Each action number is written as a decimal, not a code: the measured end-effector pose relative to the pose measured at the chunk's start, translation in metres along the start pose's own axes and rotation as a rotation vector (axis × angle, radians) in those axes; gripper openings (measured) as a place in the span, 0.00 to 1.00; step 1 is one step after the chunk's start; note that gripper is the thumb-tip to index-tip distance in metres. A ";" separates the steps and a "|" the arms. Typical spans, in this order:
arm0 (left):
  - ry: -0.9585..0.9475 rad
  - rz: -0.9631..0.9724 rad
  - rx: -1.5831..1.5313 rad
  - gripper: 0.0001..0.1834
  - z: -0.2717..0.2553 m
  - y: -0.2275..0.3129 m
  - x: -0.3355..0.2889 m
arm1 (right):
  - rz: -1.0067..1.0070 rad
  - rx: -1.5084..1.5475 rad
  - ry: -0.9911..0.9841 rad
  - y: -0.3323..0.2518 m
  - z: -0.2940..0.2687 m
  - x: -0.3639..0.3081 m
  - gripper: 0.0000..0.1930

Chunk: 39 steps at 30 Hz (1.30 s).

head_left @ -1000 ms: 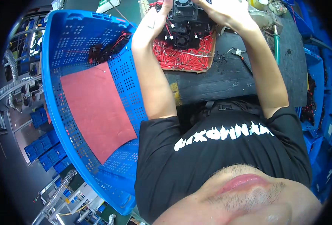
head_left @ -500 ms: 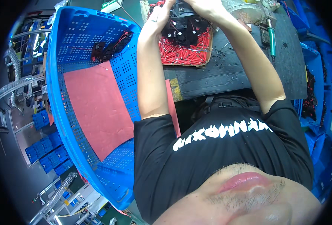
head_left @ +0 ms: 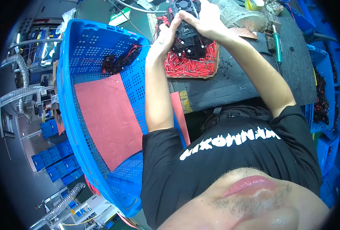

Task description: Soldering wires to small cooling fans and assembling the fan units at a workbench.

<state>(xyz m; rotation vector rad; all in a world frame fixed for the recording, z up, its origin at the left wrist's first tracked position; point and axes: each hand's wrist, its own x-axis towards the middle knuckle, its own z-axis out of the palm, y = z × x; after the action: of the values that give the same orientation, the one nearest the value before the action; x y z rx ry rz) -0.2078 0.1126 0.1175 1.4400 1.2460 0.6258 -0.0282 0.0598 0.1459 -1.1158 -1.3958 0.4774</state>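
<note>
Far L: blue perf. plastic crate [head_left: 71, 126], red sheet [head_left: 108, 119] laid inside, small bunch of blk parts w/ red wires [head_left: 118, 63] at its far end. Next, L hand [head_left: 165, 42]: fingers closed round the near-left side of a blk fan unit [head_left: 184, 5], thumb up near the other thumb. Unit sits betw. both hands, over the far part of a shallow carton [head_left: 207, 77] full of thin red pieces [head_left: 189, 69]; more blk fan parts [head_left: 189, 46] lie on those, just below the hands. R hand [head_left: 209, 20] grips the unit's right side, thumb across; hidden fingertips, can't tell exact placing. Further R, on dark workbench [head_left: 235, 90]: green-handled soldering iron [head_left: 277, 46], cable end toward person. Far R: blue bin [head_left: 312, 76] w/ blk-and-red parts [head_left: 321, 101].
</note>
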 end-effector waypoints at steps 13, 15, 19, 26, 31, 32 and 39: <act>-0.037 0.171 -0.343 0.41 0.002 0.022 -0.012 | 0.102 0.185 0.065 -0.002 0.019 0.003 0.29; -0.032 0.153 -0.342 0.40 0.006 0.034 -0.017 | 0.057 0.331 0.079 -0.008 0.015 0.004 0.26; 0.056 0.316 -0.327 0.29 0.016 0.064 -0.036 | 0.022 0.415 0.026 -0.030 -0.001 0.011 0.24; -0.153 0.337 -0.373 0.29 0.018 0.094 -0.037 | -0.096 0.315 0.230 -0.036 -0.013 0.016 0.33; 0.091 0.555 -0.143 0.29 0.049 0.143 -0.068 | -0.082 0.339 0.220 -0.062 -0.048 0.024 0.38; 0.136 0.605 -0.082 0.30 0.046 0.142 -0.065 | -0.023 0.219 0.253 -0.062 -0.049 0.026 0.39; 0.241 0.517 -0.067 0.41 0.069 0.180 -0.078 | -0.050 0.496 0.195 -0.089 -0.073 0.041 0.38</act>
<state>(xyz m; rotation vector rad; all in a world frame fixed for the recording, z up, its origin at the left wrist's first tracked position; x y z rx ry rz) -0.1080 0.0380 0.2844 1.6768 1.0169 1.2079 0.0174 0.0298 0.2552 -0.7011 -1.0539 0.6204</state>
